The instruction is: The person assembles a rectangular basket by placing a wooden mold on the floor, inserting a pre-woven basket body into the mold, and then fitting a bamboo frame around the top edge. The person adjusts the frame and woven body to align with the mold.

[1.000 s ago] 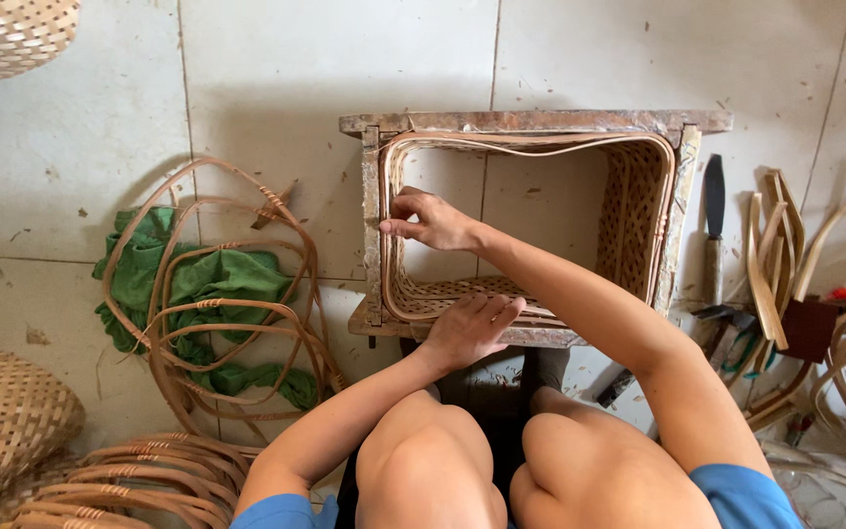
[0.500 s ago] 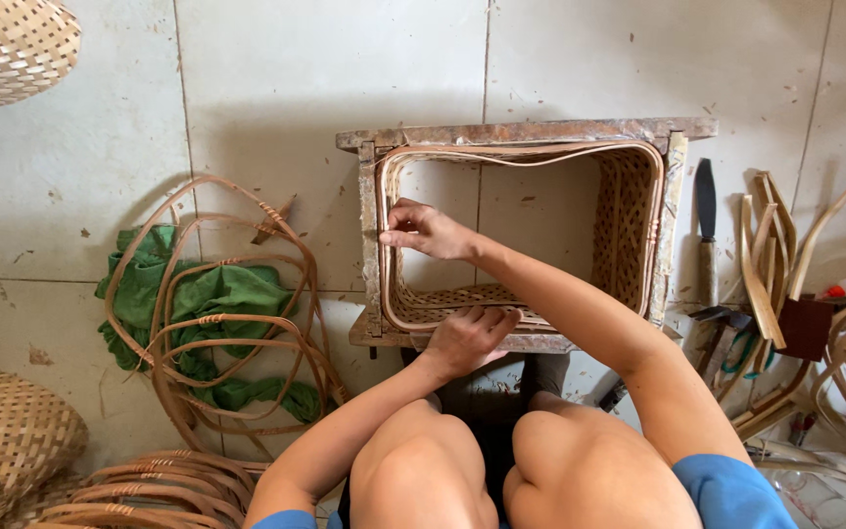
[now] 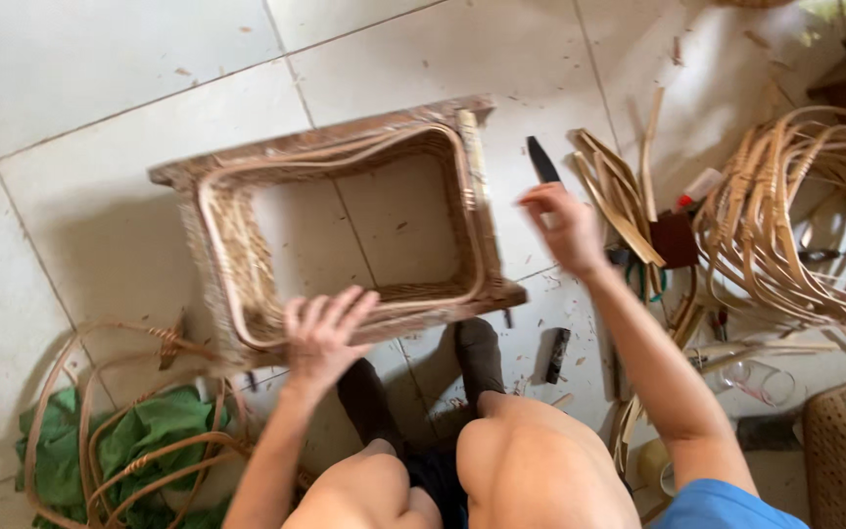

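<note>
Rattan coils (image 3: 119,431) over green cloth (image 3: 139,441) lie lower left, cut off by the frame edge. Left hand (image 3: 323,331), fingers spread, grip open, presses flat on the near rim of the woven basket frame (image 3: 345,225), which sits on the tiled floor with its long axis left-right, slightly tilted, opening up. Bare tiles beyond it. Right hand (image 3: 565,227) is blurred, off the frame near a dark blade (image 3: 541,159); grip state unclear. Rattan strips (image 3: 795,216) crowd the right.
</note>
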